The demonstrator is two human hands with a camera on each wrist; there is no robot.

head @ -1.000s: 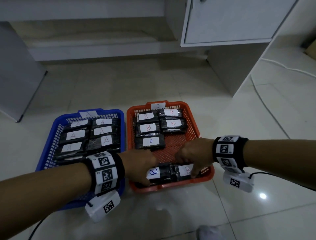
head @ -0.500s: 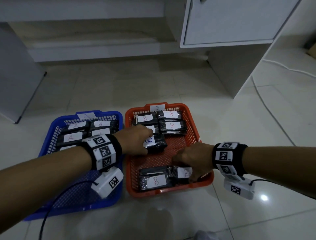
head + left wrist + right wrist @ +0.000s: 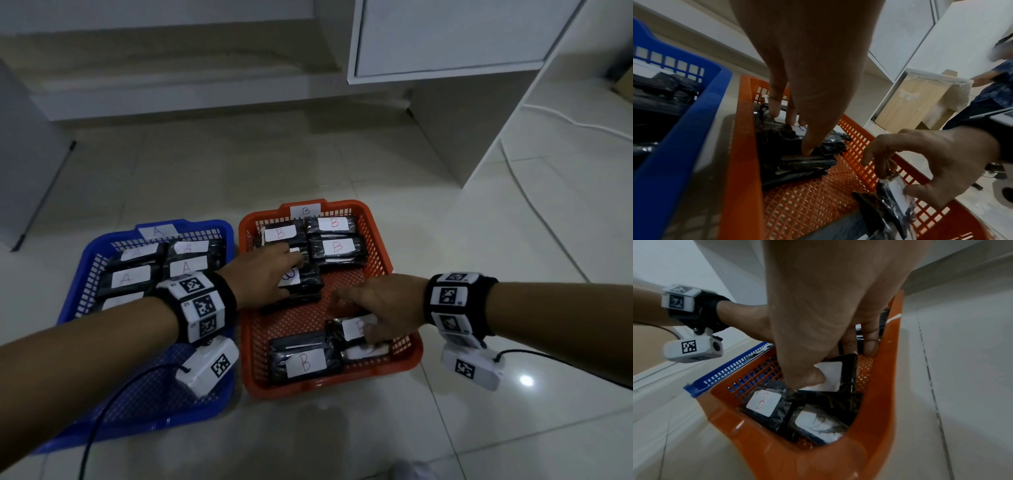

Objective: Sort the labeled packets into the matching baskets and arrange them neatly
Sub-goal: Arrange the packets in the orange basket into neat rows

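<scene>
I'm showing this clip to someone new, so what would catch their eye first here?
Two bright baskets side by side on the pale floor: the blue basket on the left, holding packets marked A, and the orange basket beside it, holding packets marked B. Both hands work inside the orange one: the left hand on a packet stack, the right hand pinching a packet near the front.

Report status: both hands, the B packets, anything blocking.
Left hand fingers straight, pressing the stacked packet in orange basket. Right hand pinching a near-row packet. No obstruction seen.

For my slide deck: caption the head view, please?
Both hands arrange B packets in the orange basket; A packets fill the blue basket.
</scene>
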